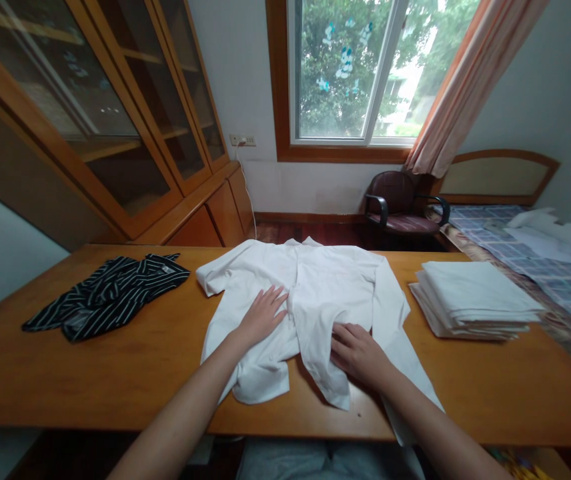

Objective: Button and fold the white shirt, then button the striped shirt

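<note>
A white long-sleeved shirt (335,277) lies spread on the wooden table in front of me, its collar at the far side and its lower hem towards me. My left hand (264,315) rests flat on the shirt's left front panel, fingers stretched out beside the button line. On the other panel, my right hand (358,350) has its fingers curled at a turned-up edge of the cloth; the fingertips are partly hidden by the fabric. The right sleeve runs under my right forearm and over the near table edge.
To the left lies a crumpled black garment with white stripes (115,293). A stack of folded white cloth (475,297) sits at the right of the wooden table (165,380). Beyond are a glass-door cabinet (165,133), an armchair (400,200) and a bed (510,230).
</note>
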`<act>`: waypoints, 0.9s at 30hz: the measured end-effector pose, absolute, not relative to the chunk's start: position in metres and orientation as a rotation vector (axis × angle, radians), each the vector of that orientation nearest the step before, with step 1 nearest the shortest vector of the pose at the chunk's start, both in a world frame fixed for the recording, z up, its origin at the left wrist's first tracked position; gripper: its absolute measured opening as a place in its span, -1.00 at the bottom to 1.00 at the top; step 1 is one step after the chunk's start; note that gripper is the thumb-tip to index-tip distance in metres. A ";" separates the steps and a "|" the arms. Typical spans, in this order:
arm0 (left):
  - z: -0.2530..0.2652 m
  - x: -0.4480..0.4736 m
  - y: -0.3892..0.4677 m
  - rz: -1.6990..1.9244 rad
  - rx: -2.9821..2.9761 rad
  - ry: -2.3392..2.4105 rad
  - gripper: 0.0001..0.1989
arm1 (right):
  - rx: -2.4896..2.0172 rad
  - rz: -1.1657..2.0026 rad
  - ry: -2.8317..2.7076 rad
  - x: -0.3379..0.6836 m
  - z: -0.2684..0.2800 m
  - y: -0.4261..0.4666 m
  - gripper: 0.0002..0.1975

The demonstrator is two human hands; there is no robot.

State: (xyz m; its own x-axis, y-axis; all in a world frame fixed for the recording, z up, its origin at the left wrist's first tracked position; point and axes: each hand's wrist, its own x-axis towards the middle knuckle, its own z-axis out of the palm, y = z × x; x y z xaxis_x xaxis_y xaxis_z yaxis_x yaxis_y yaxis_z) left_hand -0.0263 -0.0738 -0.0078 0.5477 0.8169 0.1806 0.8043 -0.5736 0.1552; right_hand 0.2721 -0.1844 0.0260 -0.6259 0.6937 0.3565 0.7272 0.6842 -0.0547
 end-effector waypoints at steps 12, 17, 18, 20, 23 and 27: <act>-0.013 -0.030 -0.059 0.378 2.725 1.446 -0.52 | -1.302 -0.197 -2.551 0.250 0.011 -0.141 -0.95; -0.013 -0.030 -0.058 0.377 2.716 1.471 -0.53 | -1.248 0.127 -2.556 0.261 0.028 -0.145 -0.90; -0.013 -0.029 -0.059 0.380 2.717 1.472 -0.53 | -1.215 0.230 -2.535 0.265 0.034 -0.149 -0.89; -0.012 -0.029 -0.059 0.380 2.721 1.472 -0.53 | -1.165 0.436 -2.454 0.275 0.049 -0.156 -0.85; -0.012 -0.029 -0.060 0.364 2.721 1.479 -0.53 | -1.071 0.761 -2.368 0.290 0.073 -0.166 -0.86; -0.012 -0.028 -0.059 0.334 2.716 1.492 -0.52 | -1.027 1.199 -2.326 0.306 0.094 -0.170 -0.82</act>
